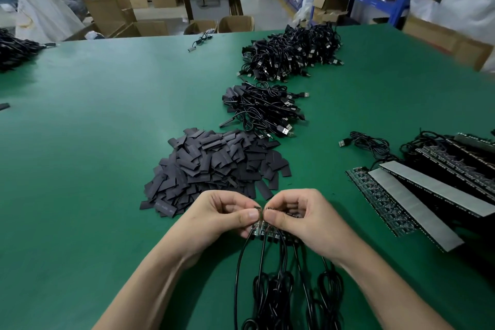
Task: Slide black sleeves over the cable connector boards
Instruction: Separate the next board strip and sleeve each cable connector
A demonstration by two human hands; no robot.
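Observation:
Both hands meet low in the middle of the head view, over a green table. My left hand pinches the left end of a strip of small connector boards. My right hand grips the rest of that strip, thumb on top. Several black cables hang from the boards toward me in coils. Just beyond my hands lies a heap of flat black sleeves. No sleeve is in either hand.
Further back sit two piles of black USB cables. At the right lie long board strips with grey backing and a loose cable. Another cable heap is at the far left; cardboard boxes and shelving stand beyond the table.

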